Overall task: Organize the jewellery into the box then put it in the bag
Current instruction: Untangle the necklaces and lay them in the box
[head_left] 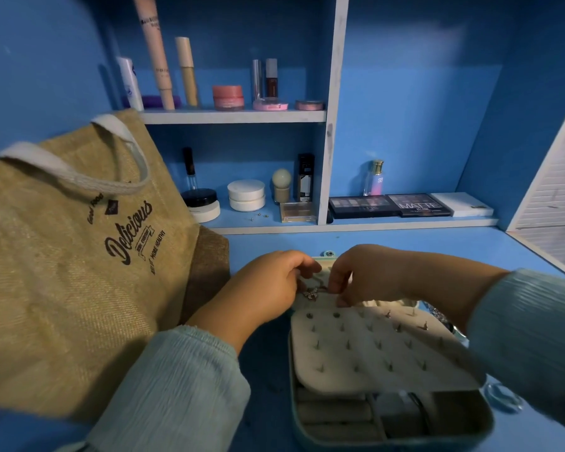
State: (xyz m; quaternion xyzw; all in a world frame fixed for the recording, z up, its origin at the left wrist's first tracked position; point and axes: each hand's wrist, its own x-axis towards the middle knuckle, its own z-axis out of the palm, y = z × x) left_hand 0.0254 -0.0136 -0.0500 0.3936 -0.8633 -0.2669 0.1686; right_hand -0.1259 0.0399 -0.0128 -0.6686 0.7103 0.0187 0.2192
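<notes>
Pinching a small jewellery piece (pixel 312 293) between them, the left hand (pixel 268 285) and right hand (pixel 362 275) meet over the open box (pixel 388 415); the bag (pixel 79 256) stands left of both.

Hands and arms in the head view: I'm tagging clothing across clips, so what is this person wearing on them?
Both arms wear long, pale blue-green sleeves of finely ribbed, crinkled fabric, loose at the cuffs. The left hand and right hand are bare: no gloves, and no rings, watch or bracelet can be made out.
</notes>
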